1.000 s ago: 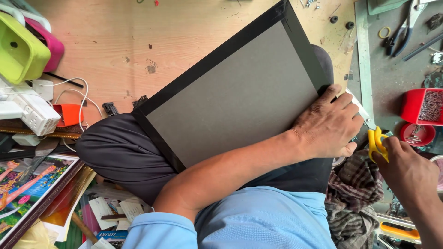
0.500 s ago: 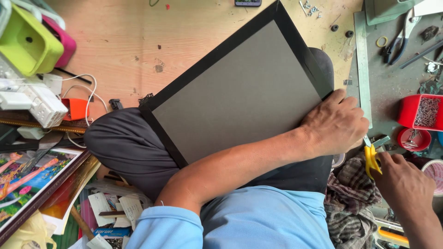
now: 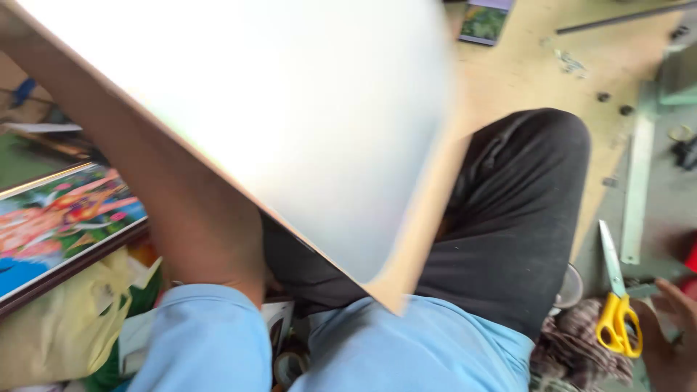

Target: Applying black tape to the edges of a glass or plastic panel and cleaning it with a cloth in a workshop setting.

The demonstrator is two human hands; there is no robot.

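The board [image 3: 290, 123] is the biggest thing here: a large flat panel, pale and washed out with blur on its facing side, with a bare brown edge running down to a corner that points at the person's chest. It is tilted up close to the camera and covers most of the upper left of the view. Everything else is placed from it.

Below the board and to its right lies the person's knee in dark trousers [image 3: 523, 218], bent over a light wooden floor [image 3: 523, 65]. Under the board's lower corner is the light blue shirt [image 3: 406, 356].

Along the board's left edge the left arm rises from a blue sleeve; the left hand itself is hidden at the top corner behind the board, so I cannot tell how its fingers are set, though the arm seems to carry the panel.

Left of the board, lower down, a framed colourful picture [image 3: 65, 218] lies flat, with a yellow plastic bag [image 3: 58, 327] beneath it.

Far right of the board, near the bottom corner, the right hand [image 3: 671, 327] rests with fingers loosely apart, empty, just beside yellow-handled scissors [image 3: 617, 305] lying with blades pointing away.
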